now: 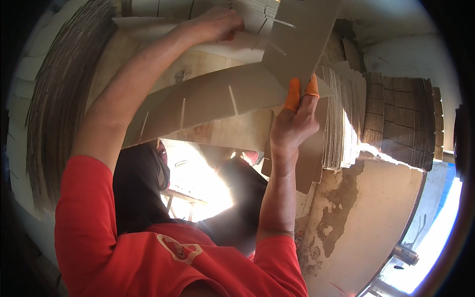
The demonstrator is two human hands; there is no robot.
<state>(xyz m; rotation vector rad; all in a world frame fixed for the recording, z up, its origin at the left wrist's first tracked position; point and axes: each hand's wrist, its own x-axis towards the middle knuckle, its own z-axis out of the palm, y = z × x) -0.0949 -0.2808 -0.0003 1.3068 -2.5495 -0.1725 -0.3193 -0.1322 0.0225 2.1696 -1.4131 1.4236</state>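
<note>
My right hand (pixel 296 121), with orange finger covers (pixel 293 94) on two fingers, pinches grey cardboard at a corner. From that corner a long slotted cardboard strip (pixel 198 101) stretches left toward my left forearm. Another cardboard panel (pixel 302 39) rises from the same corner; whether the two are one folded piece I cannot tell. My left hand (pixel 220 24) is farther away, its fingers curled in by a pale slotted cardboard strip (pixel 148 24) at the back. What those fingers hold, if anything, is hidden.
A tall stack of cardboard (pixel 64 99) stands along the left side. On the right are a stack of pale cardboard sheets (pixel 341 114) and a bundle of brown cardboard (pixel 401 114). The worn tabletop (pixel 376 203) has peeled patches. Bright light comes from below, between my legs.
</note>
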